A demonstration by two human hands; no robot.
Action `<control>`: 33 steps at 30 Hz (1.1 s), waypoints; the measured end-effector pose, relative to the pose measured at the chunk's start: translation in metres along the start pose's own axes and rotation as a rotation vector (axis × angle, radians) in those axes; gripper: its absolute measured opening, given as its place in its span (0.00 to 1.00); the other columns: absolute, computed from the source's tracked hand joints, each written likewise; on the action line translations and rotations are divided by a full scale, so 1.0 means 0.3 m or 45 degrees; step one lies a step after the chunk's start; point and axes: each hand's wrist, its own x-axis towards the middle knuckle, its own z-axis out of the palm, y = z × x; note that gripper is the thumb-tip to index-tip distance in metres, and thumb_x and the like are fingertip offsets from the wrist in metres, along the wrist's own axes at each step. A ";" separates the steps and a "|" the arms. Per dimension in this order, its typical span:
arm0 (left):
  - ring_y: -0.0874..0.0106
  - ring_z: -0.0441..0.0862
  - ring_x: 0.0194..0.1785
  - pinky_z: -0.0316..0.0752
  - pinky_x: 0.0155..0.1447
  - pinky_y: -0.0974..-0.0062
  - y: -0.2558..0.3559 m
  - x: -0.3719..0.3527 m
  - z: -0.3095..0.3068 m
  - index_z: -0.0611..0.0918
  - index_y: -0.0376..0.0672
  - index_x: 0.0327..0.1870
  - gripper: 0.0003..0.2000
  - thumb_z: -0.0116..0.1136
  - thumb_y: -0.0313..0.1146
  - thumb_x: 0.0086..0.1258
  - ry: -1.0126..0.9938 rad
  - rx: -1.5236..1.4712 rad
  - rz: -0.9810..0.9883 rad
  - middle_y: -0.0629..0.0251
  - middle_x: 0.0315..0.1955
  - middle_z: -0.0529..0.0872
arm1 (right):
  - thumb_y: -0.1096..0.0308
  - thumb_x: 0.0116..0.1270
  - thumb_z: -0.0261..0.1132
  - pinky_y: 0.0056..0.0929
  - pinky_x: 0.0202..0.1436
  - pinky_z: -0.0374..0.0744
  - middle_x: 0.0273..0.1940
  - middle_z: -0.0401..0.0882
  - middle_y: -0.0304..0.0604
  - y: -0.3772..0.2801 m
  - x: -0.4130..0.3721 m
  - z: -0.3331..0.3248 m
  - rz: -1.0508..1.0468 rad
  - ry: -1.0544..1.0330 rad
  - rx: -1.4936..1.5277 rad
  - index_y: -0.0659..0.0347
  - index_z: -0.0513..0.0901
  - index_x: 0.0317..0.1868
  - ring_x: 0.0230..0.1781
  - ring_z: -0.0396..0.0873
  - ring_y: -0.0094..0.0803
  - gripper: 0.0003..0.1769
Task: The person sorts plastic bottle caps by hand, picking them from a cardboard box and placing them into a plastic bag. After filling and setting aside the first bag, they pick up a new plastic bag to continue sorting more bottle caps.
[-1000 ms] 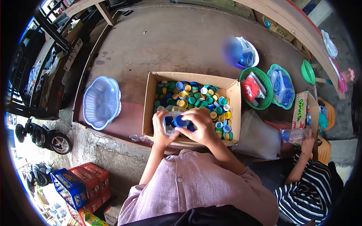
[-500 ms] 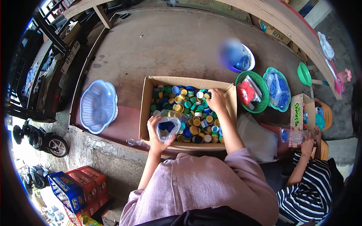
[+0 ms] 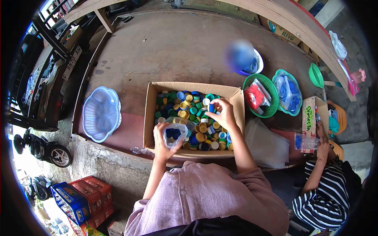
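Left hand (image 3: 161, 142) grips a clear plastic bag (image 3: 175, 133) of blue caps; right hand (image 3: 223, 114) pinches a blue cap (image 3: 211, 108) above the cardboard box (image 3: 149, 118) on the counter (image 3: 177, 51).

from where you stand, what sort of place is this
Probably an open-air, street-side sorting spot, maybe for recycling: a cardboard box of mixed bottle caps sits on concrete, baskets hold bagged caps, and motorbikes stand parked alongside.

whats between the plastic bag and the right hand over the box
Loose bottle caps in the cardboard box. The head view shows them between the plastic bag in the left hand and the right hand pinching a blue cap.
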 end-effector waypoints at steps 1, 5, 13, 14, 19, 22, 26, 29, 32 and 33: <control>0.57 0.70 0.48 0.68 0.51 0.65 0.000 0.001 0.001 0.65 0.37 0.52 0.36 0.68 0.40 0.40 -0.006 0.008 0.005 0.52 0.43 0.68 | 0.72 0.39 0.75 0.27 0.35 0.75 0.29 0.74 0.42 -0.020 -0.007 -0.004 0.008 -0.022 -0.041 0.62 0.75 0.36 0.30 0.75 0.30 0.22; 0.53 0.66 0.53 0.63 0.57 0.60 0.008 -0.006 0.001 0.66 0.38 0.52 0.35 0.69 0.38 0.41 -0.031 -0.074 -0.084 0.51 0.46 0.69 | 0.72 0.43 0.73 0.30 0.36 0.75 0.33 0.73 0.44 -0.087 -0.017 -0.011 -0.038 0.008 -0.061 0.63 0.74 0.36 0.33 0.75 0.36 0.20; 0.53 0.67 0.52 0.64 0.56 0.61 0.010 -0.004 -0.003 0.66 0.37 0.52 0.35 0.69 0.38 0.41 -0.018 -0.070 -0.051 0.51 0.45 0.69 | 0.67 0.47 0.71 0.34 0.38 0.75 0.37 0.71 0.46 -0.084 -0.026 0.001 -0.181 -0.065 -0.279 0.60 0.78 0.42 0.34 0.75 0.40 0.20; 0.53 0.67 0.52 0.64 0.56 0.61 0.010 -0.003 -0.003 0.66 0.37 0.52 0.35 0.69 0.38 0.41 -0.013 -0.071 -0.048 0.51 0.45 0.69 | 0.66 0.48 0.71 0.35 0.39 0.75 0.39 0.70 0.46 -0.087 -0.030 0.002 -0.160 -0.057 -0.296 0.58 0.79 0.45 0.35 0.75 0.40 0.22; 0.53 0.68 0.50 0.65 0.55 0.61 0.011 -0.001 -0.001 0.66 0.38 0.51 0.34 0.69 0.38 0.41 0.002 -0.070 -0.035 0.51 0.44 0.70 | 0.68 0.49 0.70 0.36 0.40 0.75 0.39 0.72 0.46 -0.118 -0.027 -0.007 -0.140 -0.027 -0.230 0.60 0.78 0.41 0.38 0.75 0.43 0.17; 0.53 0.68 0.50 0.65 0.55 0.61 0.011 -0.001 -0.001 0.67 0.38 0.51 0.34 0.69 0.38 0.41 0.020 -0.087 -0.029 0.51 0.44 0.70 | 0.72 0.48 0.69 0.35 0.42 0.74 0.40 0.76 0.47 -0.120 -0.029 -0.006 -0.167 -0.001 -0.126 0.62 0.76 0.38 0.40 0.76 0.45 0.16; 0.53 0.68 0.50 0.65 0.55 0.61 0.016 0.010 -0.003 0.67 0.38 0.50 0.34 0.69 0.38 0.40 0.021 -0.089 -0.005 0.51 0.44 0.70 | 0.72 0.47 0.71 0.34 0.44 0.75 0.43 0.76 0.47 -0.108 -0.030 0.000 -0.114 -0.013 -0.024 0.63 0.76 0.39 0.42 0.76 0.44 0.17; 0.53 0.68 0.50 0.65 0.55 0.61 0.015 0.006 -0.002 0.67 0.37 0.50 0.34 0.69 0.37 0.41 0.016 -0.092 -0.011 0.51 0.44 0.70 | 0.68 0.46 0.72 0.30 0.39 0.75 0.39 0.75 0.45 -0.142 -0.039 -0.003 -0.181 0.023 -0.132 0.62 0.79 0.44 0.34 0.77 0.39 0.22; 0.53 0.68 0.49 0.65 0.55 0.61 0.015 0.009 -0.003 0.67 0.37 0.50 0.34 0.69 0.37 0.41 0.027 -0.091 -0.018 0.51 0.43 0.70 | 0.65 0.49 0.72 0.21 0.31 0.72 0.36 0.75 0.42 -0.225 -0.059 0.008 -0.108 0.137 -0.053 0.61 0.77 0.46 0.28 0.74 0.26 0.23; 0.53 0.68 0.49 0.65 0.54 0.61 0.018 0.005 -0.004 0.67 0.37 0.50 0.34 0.69 0.37 0.41 0.034 -0.096 -0.015 0.51 0.43 0.70 | 0.64 0.48 0.73 0.23 0.32 0.73 0.36 0.77 0.42 -0.241 -0.072 0.043 -0.168 0.287 0.143 0.61 0.76 0.44 0.29 0.74 0.27 0.23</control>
